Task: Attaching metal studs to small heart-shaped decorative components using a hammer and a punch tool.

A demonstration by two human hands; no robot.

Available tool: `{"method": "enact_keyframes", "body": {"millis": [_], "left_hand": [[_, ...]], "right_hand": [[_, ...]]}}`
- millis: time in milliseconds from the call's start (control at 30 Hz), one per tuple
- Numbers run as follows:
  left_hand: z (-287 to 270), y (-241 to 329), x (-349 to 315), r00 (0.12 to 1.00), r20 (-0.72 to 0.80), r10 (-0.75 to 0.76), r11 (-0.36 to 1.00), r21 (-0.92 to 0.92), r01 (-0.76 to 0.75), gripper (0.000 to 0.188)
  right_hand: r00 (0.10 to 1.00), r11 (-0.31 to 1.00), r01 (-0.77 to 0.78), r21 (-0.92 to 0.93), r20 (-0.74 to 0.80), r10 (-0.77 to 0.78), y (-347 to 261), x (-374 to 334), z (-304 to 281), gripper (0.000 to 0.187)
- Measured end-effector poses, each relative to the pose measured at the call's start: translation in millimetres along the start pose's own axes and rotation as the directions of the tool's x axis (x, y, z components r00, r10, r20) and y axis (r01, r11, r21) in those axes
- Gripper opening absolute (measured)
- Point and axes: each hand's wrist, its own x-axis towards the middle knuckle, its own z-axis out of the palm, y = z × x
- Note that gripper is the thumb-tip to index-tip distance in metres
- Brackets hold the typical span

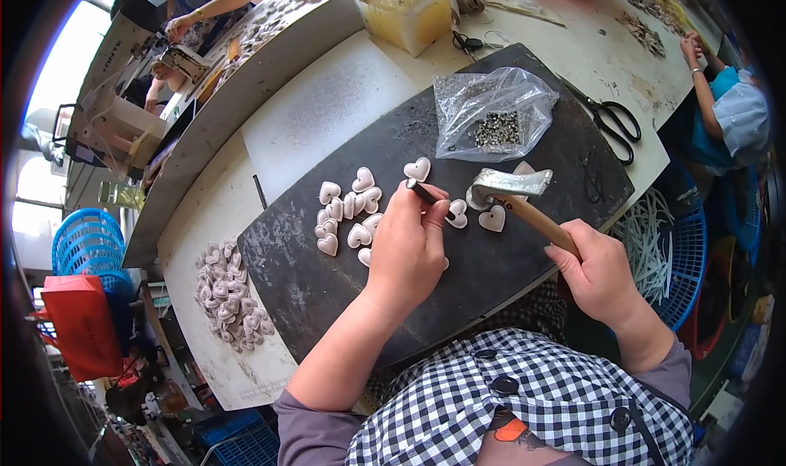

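Observation:
My left hand (405, 249) is closed around a short dark punch-like rod (421, 192), held at a slant over the dark board (303, 294). In my right hand (604, 273) is a hammer (539, 219), gripped by its wooden handle. Its silvery metal head hangs just right of the rod, apart from it. Pale heart-shaped padded pieces (359, 236) lie loosely on the board left of my left hand. More hearts (492, 219) rest near the hammer head, one partly hidden behind it. A clear plastic bag (467, 142) of small shiny metal bits lies beyond the hammer.
A heap of hearts (228, 298) covers part of the table's left side. Black scissors (616, 128) lie at the board's right edge. A yellowish block (407, 11) stands at the back. Blue baskets (684, 245) stand right, below the table. Other people work across the table and at right.

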Motion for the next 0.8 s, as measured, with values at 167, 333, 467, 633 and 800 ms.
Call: {"method": "enact_keyframes", "body": {"millis": [167,333,467,633,800], "left_hand": [[0,-3,7,0.994,0.102,-0.051,0.996,0.073,0.044,0.011],[-9,14,-14,0.982,0.139,-0.131,0.988,0.105,0.117,0.009],[-8,7,-21,0.984,0.076,-0.162,0.986,-0.038,0.165,0.008],[-1,5,-21,0.976,0.019,-0.216,0.933,-0.291,0.213,0.008],[7,2,-25,0.975,-0.023,-0.223,0.956,-0.203,0.214,0.008]], "right_hand": [[0.995,0.998,-0.032,0.051,0.096,0.027,-4,-19,-4,0.02],[0.996,0.998,-0.039,0.05,0.08,0.035,-4,-19,-2,0.019],[0.996,0.998,-0.062,0.024,0.062,0.06,2,-13,-3,0.018],[0.999,0.999,0.029,-0.016,0.03,-0.028,-4,-13,-2,0.019],[0.991,0.984,0.091,-0.152,0.108,-0.075,-1,-13,7,0.022]]}}
